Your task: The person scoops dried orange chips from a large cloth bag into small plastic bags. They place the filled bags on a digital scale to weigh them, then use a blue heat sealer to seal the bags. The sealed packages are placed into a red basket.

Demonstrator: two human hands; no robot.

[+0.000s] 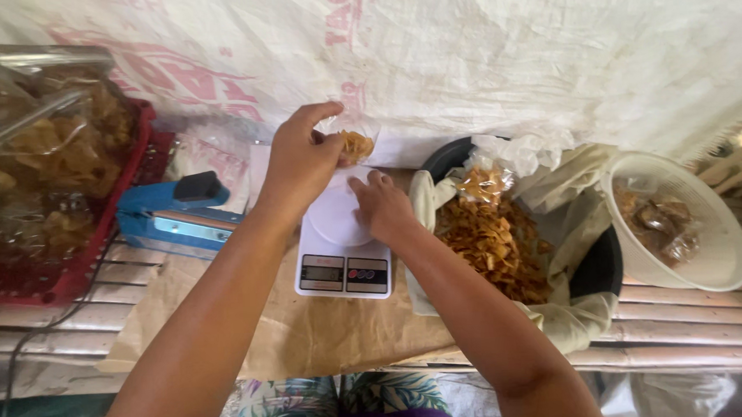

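Our left hand [299, 157] is lifted just above the white kitchen scale [342, 252], and its fingers are closed around the top of a small clear bag of chips [355, 143]. We judge the grip is at the mouth so the bag stays open and upright. The bag hangs beyond the fingertips, over the far edge of the scale.

Our right hand [381, 206] lies flat on the round plate of the scale, fingers close together and holding nothing (probably it steadies the scale or waits under the bag). To the right of these fingers, just beside them, is a black basin [603, 266] lined with pale cloth and full of golden chips [491, 241], near enough for an easy reach. Further right stands a white colander [718, 246] with a few brown pieces.

To the left of the left fingers rests a blue heat sealer [170, 211], and past it a red crate [69, 272] with filled clear bags.

The scale sits on brown paper [310, 334] spread over a slatted bamboo bench [687, 321]. Behind everything hangs a white woven sheet [505, 56] as a wall
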